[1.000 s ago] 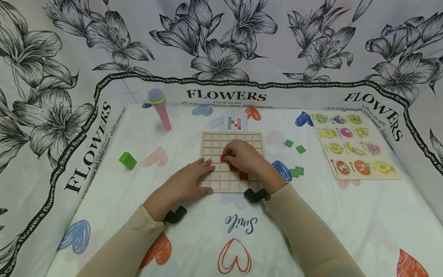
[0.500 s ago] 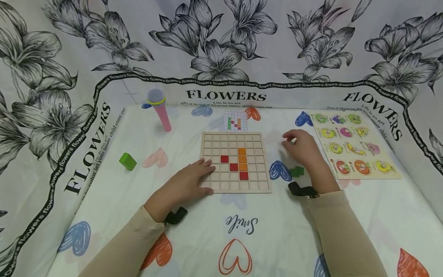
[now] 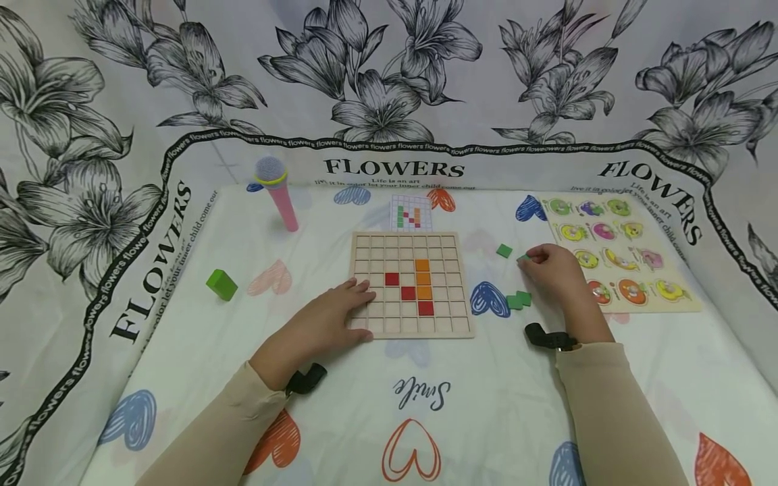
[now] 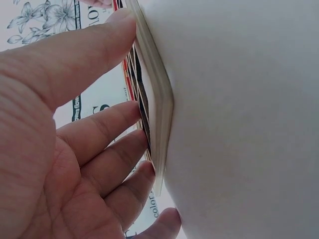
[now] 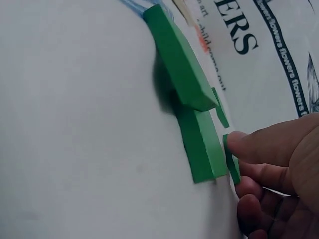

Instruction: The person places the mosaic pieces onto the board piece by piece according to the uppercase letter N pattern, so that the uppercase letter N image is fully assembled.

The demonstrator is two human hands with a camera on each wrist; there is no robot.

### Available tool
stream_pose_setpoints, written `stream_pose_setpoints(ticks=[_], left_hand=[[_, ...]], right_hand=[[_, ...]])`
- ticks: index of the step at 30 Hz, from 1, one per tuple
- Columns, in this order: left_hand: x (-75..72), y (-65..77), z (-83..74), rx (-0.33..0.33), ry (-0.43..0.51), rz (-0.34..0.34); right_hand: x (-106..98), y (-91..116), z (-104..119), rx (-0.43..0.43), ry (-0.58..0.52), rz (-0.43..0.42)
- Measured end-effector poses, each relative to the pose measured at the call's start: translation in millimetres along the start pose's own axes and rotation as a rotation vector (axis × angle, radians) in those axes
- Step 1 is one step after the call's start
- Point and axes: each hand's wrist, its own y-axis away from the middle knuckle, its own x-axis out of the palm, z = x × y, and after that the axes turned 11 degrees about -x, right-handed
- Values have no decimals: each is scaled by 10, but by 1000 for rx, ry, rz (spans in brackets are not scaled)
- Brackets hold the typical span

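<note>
A wooden grid board [image 3: 452,293] lies mid-table, with red tiles [image 3: 408,293] in a diagonal and orange tiles [image 3: 422,279] in a column. My left hand [image 3: 325,310] rests at the board's left edge with fingers spread. In the left wrist view its thumb [image 4: 94,55] and fingertips touch the board's edge. To the right of the board, my right hand [image 3: 559,277] pinches a green tile [image 5: 231,159] between thumb and finger. Another green tile [image 3: 504,251] lies to its left. Two more green tiles [image 3: 519,300] overlap closer to me.
Behind the board lies a small pattern card [image 3: 411,213] with coloured squares. A pink toy microphone [image 3: 281,196] stands at the back left, and a green block [image 3: 221,285] is at the left. A board with fruit pictures [image 3: 656,308] lies at the right, partly behind my right hand.
My right hand has left a red tile in the grid and moved right to the green tiles, where it now pinches one. The left hand has stayed at the board.
</note>
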Motion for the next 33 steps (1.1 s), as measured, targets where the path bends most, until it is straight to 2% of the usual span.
stream_pose_setpoints(ticks=[6, 10, 13, 15, 19, 21, 24, 28, 33], left_hand=[[-3, 2, -7, 0, -4, -3], [-16, 10, -14, 1, -4, -1], [-28, 18, -20, 3, -3, 1], [-33, 22, -21, 6, -8, 1], [-29, 19, -20, -2, -9, 10], [-22, 10, -17, -3, -10, 13], [-21, 1, -6, 2, -10, 11], [-21, -6, 9, 23, -1, 10], [-24, -3, 25, 48, -7, 7]], right_hand=[[11, -14, -17, -17, -6, -35], [31, -5, 17, -42, -22, -110], [70, 40, 166, -81, -44, -172], [129, 78, 342, -143, -51, -181], [379, 109, 787, -323, -55, -72], [565, 83, 1016, -415, -61, 5], [865, 6, 1343, -507, -76, 92], [1180, -116, 1658, -544, -103, 178], [1371, -223, 1836, -538, -86, 194]])
